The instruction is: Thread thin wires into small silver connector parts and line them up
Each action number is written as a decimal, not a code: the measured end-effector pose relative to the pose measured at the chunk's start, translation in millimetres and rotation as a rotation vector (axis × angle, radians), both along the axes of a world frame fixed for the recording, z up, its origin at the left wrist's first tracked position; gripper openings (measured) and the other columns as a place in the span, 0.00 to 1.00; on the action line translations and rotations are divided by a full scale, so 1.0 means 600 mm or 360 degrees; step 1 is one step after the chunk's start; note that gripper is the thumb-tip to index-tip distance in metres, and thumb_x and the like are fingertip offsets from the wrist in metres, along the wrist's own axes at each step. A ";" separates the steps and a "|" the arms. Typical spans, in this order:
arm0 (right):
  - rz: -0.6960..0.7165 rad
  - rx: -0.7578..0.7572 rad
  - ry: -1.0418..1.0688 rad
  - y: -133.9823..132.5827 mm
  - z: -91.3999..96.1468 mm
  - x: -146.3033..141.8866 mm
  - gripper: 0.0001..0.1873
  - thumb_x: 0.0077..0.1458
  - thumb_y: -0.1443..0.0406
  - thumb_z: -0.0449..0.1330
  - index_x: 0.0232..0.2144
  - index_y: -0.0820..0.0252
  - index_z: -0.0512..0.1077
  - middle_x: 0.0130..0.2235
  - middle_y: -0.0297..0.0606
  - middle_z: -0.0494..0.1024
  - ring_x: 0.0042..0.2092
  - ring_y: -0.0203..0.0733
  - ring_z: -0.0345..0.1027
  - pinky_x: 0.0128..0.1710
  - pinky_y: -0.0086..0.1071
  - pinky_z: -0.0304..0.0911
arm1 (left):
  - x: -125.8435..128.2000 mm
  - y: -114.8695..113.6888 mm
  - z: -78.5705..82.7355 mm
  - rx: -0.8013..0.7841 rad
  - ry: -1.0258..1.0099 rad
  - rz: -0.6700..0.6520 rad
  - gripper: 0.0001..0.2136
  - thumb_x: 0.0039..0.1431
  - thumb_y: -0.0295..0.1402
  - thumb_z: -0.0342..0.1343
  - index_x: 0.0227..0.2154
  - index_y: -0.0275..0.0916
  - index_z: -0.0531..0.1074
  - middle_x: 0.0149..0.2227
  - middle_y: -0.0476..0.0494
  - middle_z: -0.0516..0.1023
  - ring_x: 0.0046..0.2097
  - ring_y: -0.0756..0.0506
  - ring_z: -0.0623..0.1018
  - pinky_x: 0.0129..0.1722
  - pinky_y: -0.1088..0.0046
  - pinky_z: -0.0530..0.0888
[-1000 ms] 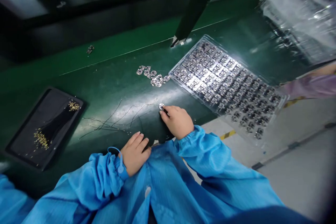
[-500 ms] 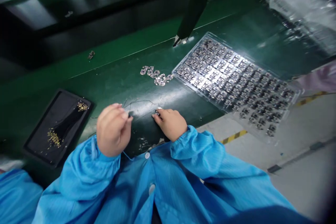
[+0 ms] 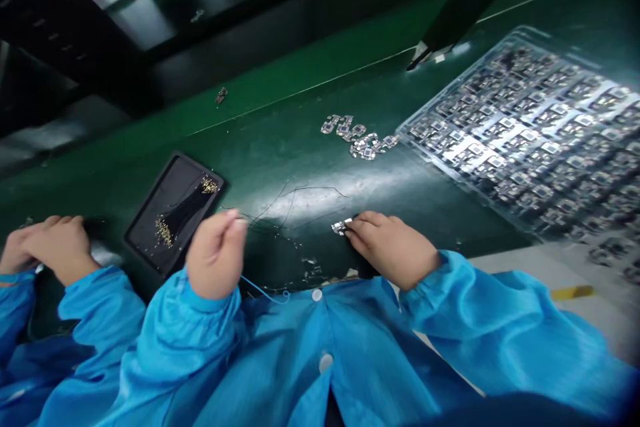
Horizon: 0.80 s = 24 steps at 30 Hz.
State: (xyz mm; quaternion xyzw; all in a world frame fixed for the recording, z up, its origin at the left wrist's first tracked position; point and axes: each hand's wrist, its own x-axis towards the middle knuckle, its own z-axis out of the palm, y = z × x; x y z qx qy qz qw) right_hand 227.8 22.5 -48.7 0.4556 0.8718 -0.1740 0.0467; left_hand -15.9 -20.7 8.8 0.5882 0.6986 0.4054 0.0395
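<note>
My right hand (image 3: 390,245) pinches a small circuit board (image 3: 340,227) at its right edge, low over the green bench. My left hand (image 3: 216,253) is closed, thumb against the fingers, beside the black tray; whatever it may hold is too small to make out. Thin black wires (image 3: 293,191) lie loosely on the bench between the two hands. Left of my left hand, the black tray (image 3: 143,217) holds a bundle of dark wires (image 3: 186,210) with gold-coloured ends.
Several loose circuit boards (image 3: 364,145) lie beyond my hands. A clear plastic tray (image 3: 453,177) filled with boards stands at the right. A dark post (image 3: 450,20) rises behind. At far left are a co-worker's hands (image 3: 60,247).
The view has shifted left, bringing a co-worker's hands into sight. My hands are farther apart, and more of the circuit board shows beyond my right fingertips.
</note>
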 end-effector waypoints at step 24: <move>-0.1015 -0.1459 0.0980 -0.019 0.070 -0.045 0.12 0.46 0.58 0.54 0.33 0.54 0.72 0.20 0.27 0.69 0.19 0.28 0.56 0.20 0.24 0.52 | 0.096 -0.008 -0.060 -0.0253 0.0899 -0.1078 0.13 0.60 0.34 0.39 0.38 0.35 0.66 0.23 0.47 0.75 0.25 0.50 0.74 0.24 0.76 0.69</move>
